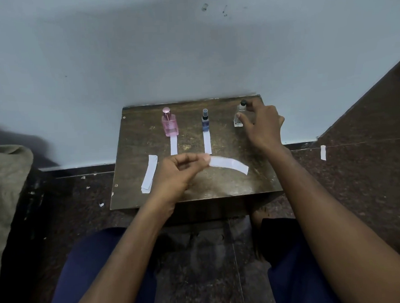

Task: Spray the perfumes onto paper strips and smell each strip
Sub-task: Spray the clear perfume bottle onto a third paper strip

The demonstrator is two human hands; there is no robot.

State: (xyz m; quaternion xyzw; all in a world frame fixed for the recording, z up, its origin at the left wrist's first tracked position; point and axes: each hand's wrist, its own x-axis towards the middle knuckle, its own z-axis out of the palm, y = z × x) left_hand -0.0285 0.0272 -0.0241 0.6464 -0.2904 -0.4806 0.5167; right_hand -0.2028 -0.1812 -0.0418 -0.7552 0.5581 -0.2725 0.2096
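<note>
While a scuffed dark wooden table (pixel 145 122) carries a pink glass bottle (pixel 169 124) and a slim blue one (pixel 205 123), the left hand (pixel 177 173) pinches a curved white paper strip (pixel 229 164); the right hand (pixel 261 124) grips a clear square bottle (pixel 238 116) at the far right.

Left hand (pixel 179 170): I pinch 1 paper strip (pixel 229 164) above the small table (pixel 220 187).
Right hand (pixel 261 121): I grip the clear bottle (pixel 238 116).
Standing bottles: pink bottle (pixel 169 122), blue bottle (pixel 205 123), each with 1 strip at its base.
Spare strips (pixel 149 173): left edge.
</note>
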